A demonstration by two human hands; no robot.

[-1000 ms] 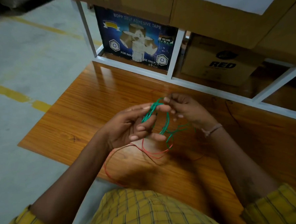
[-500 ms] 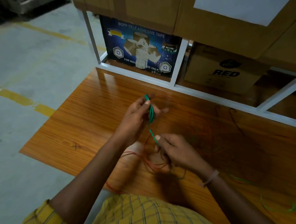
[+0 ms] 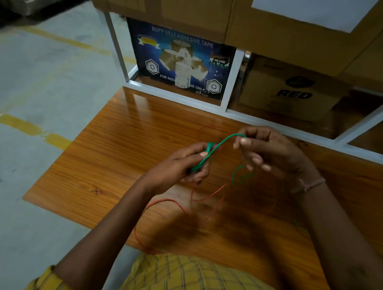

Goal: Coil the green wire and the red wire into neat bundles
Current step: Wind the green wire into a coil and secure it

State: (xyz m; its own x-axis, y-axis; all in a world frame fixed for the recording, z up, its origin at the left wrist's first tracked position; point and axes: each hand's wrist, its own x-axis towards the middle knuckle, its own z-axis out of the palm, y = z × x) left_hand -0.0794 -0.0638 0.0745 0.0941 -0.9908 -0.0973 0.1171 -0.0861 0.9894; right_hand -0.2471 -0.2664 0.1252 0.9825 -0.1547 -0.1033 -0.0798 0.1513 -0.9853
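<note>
Above a wooden table [image 3: 124, 148], the left hand [image 3: 178, 167] pinches a small green wire [image 3: 221, 142] bundle steady, while the right hand [image 3: 268, 149] grips the free strand — raised, seemingly to lay another loop — with the red wire [image 3: 167, 200] lying loose below.

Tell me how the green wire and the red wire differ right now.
The green wire is up in both hands: the left hand grips its gathered loops and the right hand pinches a strand arching between them. The red wire is in neither hand. The green wire is partly bundled; the red wire sprawls in loose curves on the table, one loop hanging past the near edge. Both are thin and flexible.
</note>
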